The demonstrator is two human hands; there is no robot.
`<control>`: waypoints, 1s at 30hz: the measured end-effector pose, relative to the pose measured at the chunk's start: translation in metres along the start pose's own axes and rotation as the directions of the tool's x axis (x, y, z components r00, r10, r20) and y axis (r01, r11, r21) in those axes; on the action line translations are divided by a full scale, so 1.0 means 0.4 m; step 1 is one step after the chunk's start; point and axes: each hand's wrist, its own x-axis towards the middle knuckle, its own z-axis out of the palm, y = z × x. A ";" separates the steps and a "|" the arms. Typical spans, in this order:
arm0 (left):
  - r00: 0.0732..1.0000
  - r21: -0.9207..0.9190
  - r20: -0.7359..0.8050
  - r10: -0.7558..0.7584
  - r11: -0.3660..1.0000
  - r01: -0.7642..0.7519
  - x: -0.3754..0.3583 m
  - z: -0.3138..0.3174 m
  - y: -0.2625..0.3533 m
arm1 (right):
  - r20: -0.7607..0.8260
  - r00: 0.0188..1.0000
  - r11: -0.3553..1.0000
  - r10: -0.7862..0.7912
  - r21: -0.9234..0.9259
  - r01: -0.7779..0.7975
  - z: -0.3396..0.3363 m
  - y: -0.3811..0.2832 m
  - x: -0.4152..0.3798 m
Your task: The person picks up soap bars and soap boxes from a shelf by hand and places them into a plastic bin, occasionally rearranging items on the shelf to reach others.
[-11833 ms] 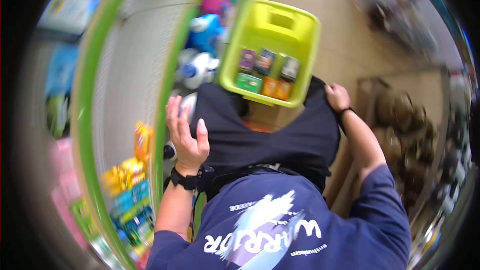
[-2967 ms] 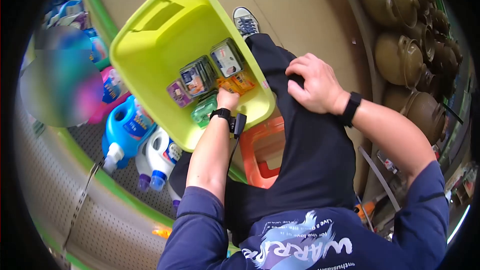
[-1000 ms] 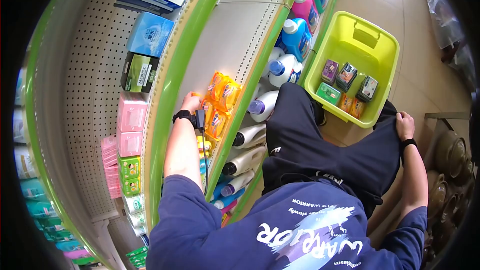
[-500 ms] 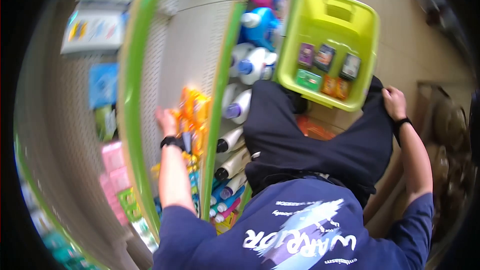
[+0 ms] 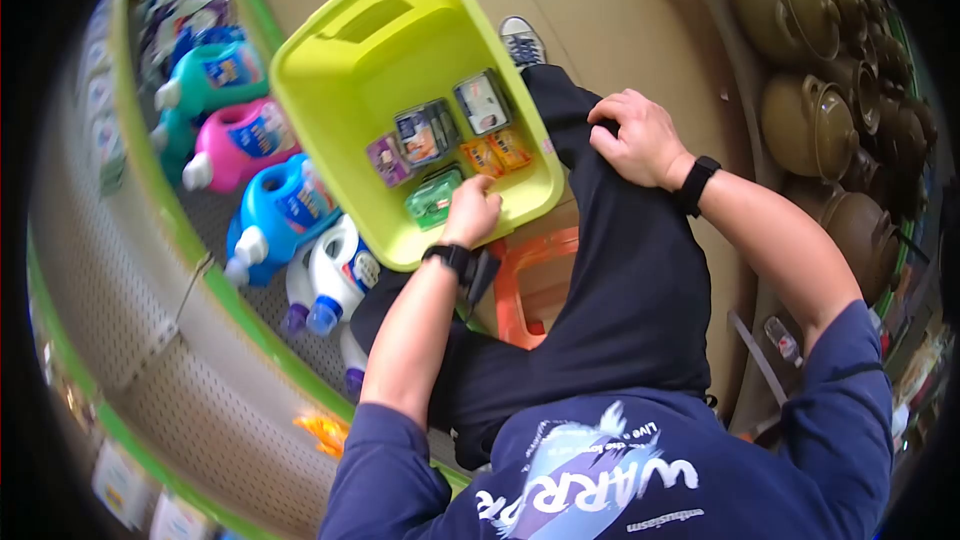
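My left hand reaches over the near rim of a yellow-green plastic bin. Its index finger points towards orange packs on the bin floor, and I see nothing held; the other fingers are partly hidden. Beside this hand lies a green pack. Farther in are a purple pack, dark boxed packs and a grey-white pack. My right hand rests on my right knee, fingers bent loosely over the dark trousers, holding nothing visible.
An orange plastic stool stands between my legs, beside the bin. Detergent bottles line the low shelf on the left, with an orange packet on the shelf above. Brown clay pots fill a rack on the right.
My left hand has moved from the orange packs on the shelf into the bin. My view has swung right towards the bin. My right hand stays on my knee.
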 end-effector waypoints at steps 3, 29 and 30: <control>0.967 -0.042 -0.028 -0.255 0.966 0.254 0.221 0.104 -0.120 | -0.003 1.000 0.997 -0.023 0.078 0.023 -0.008 0.006 0.005; 0.999 -0.724 -0.038 0.006 0.690 -0.031 -0.385 -0.341 0.115 | 0.054 0.999 0.991 -0.008 -0.137 0.015 0.003 -0.072 0.003; 0.987 -0.686 -0.161 -0.005 0.720 -0.108 -0.470 -0.388 0.098 | 0.056 0.998 0.987 -0.008 -0.162 0.017 0.014 -0.062 0.005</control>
